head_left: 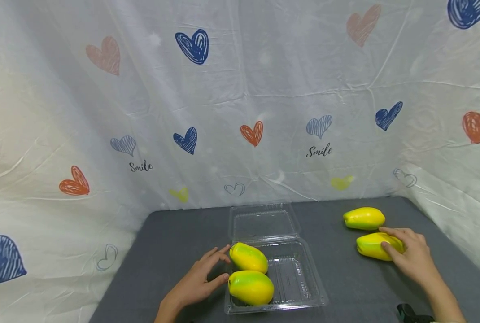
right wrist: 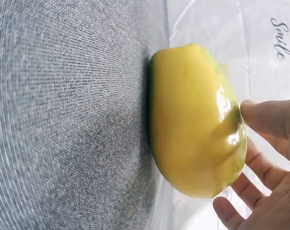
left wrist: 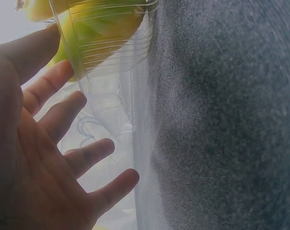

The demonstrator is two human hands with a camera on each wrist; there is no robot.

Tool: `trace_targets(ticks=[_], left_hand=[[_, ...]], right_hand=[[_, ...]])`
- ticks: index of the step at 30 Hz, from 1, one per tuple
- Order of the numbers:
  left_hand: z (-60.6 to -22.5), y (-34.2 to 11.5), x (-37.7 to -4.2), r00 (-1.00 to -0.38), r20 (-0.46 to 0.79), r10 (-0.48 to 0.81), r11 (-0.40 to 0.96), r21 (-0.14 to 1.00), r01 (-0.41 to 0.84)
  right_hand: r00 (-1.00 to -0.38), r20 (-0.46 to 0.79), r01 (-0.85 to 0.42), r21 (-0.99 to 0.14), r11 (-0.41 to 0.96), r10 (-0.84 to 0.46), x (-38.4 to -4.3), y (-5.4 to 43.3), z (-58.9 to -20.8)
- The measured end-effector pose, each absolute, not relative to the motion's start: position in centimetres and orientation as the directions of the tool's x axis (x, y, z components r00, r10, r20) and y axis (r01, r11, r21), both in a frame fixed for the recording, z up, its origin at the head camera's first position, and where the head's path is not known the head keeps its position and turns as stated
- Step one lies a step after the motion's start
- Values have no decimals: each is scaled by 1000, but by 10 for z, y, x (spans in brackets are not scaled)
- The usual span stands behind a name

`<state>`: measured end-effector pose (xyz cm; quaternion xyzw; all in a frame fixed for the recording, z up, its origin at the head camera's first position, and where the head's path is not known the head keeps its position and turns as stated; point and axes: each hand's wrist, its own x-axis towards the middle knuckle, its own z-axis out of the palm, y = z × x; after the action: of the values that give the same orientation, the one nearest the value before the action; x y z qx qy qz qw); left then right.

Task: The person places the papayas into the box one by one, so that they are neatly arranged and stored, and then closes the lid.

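A clear plastic clamshell box (head_left: 300, 273) lies with its lid folded back. Two yellow-green papayas sit in its left half, a rear papaya (head_left: 248, 258) and a front papaya (head_left: 250, 288). At the box's left side is my left hand (head_left: 201, 278), fingers spread, thumb and fingertips by the rim; the left wrist view shows the palm (left wrist: 44, 158) facing the box wall. My right hand (head_left: 413, 253) has thumb and fingers around another papaya (head_left: 373, 246), which rests on the table. In the right wrist view the thumb touches this papaya (right wrist: 192, 124); some fingertips are hidden behind it.
A further papaya (head_left: 364, 218) lies just behind the one at my right hand. The open lid (head_left: 264, 222) extends toward the back of the grey cloth-covered table (head_left: 175, 237). A heart-printed curtain (head_left: 216, 98) hangs around the back and sides. A black object (head_left: 409, 312) shows by the right wrist.
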<state>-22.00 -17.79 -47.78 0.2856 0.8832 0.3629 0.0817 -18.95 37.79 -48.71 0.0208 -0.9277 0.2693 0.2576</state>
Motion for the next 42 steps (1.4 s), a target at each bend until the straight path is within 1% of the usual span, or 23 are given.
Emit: trace_targets(ticks=[12,15,21,24,42], left_hand=[[-477,-178,-220,-828,55,558,582,686,438],[-477,-178,-219,-828,60,558,579,686,440],[-478,-178,-219,-825,68,560,573,687,446],[-478,-178,-219,-826,65,561,575,687,444],[-477,-178,-220,-823,58,565,578,685,444]], right_hand=[[-877,473,-169,-462,871,81,-188,377,-484],[-891,444,-151,-479,865,90,-188,377,-483],[-920,386,-167,-533,829,62,-188,379,-483],[-931,363,-165,-542,824,52,-188,380,-482],[-951,308,-169,-560,811,14,-187,381,-486]])
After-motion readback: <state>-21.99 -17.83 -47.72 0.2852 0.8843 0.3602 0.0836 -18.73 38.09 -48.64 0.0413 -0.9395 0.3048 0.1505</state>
